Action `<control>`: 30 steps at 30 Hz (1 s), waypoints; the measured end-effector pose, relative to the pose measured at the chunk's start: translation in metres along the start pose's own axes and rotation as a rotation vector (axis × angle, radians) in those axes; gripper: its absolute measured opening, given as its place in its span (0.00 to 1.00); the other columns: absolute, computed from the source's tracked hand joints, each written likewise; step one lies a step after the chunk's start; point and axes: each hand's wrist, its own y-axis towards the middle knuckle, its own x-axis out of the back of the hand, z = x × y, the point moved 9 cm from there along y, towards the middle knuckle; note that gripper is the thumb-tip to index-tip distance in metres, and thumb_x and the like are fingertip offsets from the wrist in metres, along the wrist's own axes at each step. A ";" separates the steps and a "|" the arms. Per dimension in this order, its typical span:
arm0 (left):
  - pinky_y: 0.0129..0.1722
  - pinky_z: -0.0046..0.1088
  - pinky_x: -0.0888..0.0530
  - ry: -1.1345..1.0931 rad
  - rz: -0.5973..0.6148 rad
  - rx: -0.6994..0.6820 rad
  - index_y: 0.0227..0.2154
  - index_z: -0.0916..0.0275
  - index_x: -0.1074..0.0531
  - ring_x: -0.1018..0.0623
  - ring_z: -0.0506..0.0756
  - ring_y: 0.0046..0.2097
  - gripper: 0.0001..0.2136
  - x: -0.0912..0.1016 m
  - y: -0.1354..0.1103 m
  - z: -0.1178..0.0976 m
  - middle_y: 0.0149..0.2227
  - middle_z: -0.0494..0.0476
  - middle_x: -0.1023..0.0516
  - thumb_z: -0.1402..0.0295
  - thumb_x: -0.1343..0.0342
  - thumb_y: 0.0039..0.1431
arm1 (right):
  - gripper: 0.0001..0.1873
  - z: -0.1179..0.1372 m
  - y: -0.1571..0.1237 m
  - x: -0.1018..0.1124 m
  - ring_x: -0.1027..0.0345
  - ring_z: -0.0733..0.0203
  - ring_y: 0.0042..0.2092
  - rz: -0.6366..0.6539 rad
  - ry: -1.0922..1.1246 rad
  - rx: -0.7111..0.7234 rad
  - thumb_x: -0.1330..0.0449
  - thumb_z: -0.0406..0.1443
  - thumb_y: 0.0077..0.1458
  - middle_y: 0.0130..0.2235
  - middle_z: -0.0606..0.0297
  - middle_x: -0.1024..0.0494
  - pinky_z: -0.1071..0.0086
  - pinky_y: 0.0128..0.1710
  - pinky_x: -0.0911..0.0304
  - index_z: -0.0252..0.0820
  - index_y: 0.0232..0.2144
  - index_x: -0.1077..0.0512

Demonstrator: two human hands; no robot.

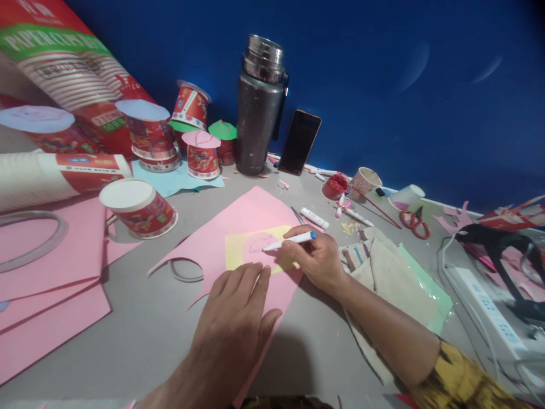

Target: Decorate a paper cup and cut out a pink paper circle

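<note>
Here 1 camera is riding on the wearer's head; it's looking forward and down from near, behind and above the right hand [318, 255] gripping the marker [293, 241], and facing the blue wall [374, 85] beyond that grip.

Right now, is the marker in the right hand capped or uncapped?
Uncapped: the marker in the right hand shows its bare tip at the line drawing.

We see a white marker [290, 242] with a blue tip [313, 234], yellow paper [232, 250], pink paper [255, 210], a red cup [147, 213] (busy with multicoloured print), a dark grey flask [258, 119], a blue wall [374, 85] and a yellow-and-black sleeve [462, 375].
</note>
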 end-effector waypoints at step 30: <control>0.49 0.46 0.30 0.002 -0.006 0.016 0.56 0.72 0.30 0.25 0.67 0.51 0.17 -0.001 -0.002 0.001 0.50 0.70 0.22 0.69 0.47 0.68 | 0.09 0.003 0.004 0.009 0.33 0.66 0.23 -0.074 -0.001 -0.025 0.37 0.40 0.59 0.24 0.68 0.22 0.73 0.25 0.38 0.41 0.31 0.22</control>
